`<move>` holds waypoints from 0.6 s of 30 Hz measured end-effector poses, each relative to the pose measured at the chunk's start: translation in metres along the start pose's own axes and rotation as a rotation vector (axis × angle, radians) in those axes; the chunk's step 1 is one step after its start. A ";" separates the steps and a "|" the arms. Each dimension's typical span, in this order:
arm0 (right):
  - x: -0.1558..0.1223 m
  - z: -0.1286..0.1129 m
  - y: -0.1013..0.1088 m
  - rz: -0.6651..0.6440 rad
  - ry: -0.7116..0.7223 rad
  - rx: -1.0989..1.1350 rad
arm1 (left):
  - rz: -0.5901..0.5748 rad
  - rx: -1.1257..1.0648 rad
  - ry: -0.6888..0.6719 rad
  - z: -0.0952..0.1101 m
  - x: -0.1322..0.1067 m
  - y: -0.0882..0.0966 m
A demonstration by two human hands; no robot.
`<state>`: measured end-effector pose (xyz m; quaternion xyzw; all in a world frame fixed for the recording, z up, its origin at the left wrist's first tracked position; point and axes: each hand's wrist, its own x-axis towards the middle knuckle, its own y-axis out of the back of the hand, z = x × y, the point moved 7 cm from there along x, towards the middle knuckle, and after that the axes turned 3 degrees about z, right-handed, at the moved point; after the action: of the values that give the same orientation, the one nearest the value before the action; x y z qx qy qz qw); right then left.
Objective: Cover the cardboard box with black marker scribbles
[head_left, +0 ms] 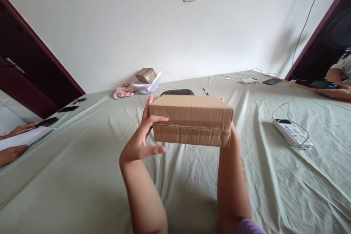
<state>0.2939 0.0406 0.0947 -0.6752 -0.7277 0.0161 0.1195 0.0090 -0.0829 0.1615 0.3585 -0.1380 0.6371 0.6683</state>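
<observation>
We hold the flat brown cardboard box (192, 120) lifted between us, its long axis running left to right. Our left hand (142, 137) grips its left end with spread fingers; our right hand (233, 131), mostly hidden behind the right end, supports it there, grip unclear.

A pale green sheet (82, 175) covers the tabletop. By the wall sit a small box (146, 75) on a clear tub (145, 87) and pink cloth (123, 91). A white power strip (292, 133) lies right. Co-workers' hands rest at the left (12, 153) and right (334, 91) edges.
</observation>
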 end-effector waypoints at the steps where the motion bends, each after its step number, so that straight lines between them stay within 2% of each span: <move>1: -0.001 -0.002 -0.004 0.015 -0.024 0.088 | 0.046 -0.059 -0.017 -0.003 0.003 0.001; 4: -0.001 -0.012 -0.011 0.064 0.027 0.248 | 0.292 -0.133 -0.037 -0.013 0.011 0.005; 7: -0.003 -0.016 -0.022 0.034 0.083 0.199 | 0.475 -0.103 0.133 -0.032 0.015 -0.006; 10: -0.004 -0.019 -0.034 -0.007 0.111 0.187 | 0.489 -0.225 0.341 -0.057 0.018 -0.030; 12: -0.004 -0.022 -0.040 -0.026 0.131 0.213 | 0.463 -0.344 0.387 -0.069 0.022 -0.045; 16: -0.005 -0.028 -0.044 -0.080 0.150 0.227 | 0.518 -0.411 0.252 -0.073 0.026 -0.047; 18: -0.008 -0.023 -0.047 -0.142 0.076 0.236 | 0.528 -0.387 0.152 -0.068 0.026 -0.043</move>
<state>0.2531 0.0252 0.1247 -0.6034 -0.7616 0.0676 0.2264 0.0356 -0.0159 0.1173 0.1284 -0.2940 0.7750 0.5444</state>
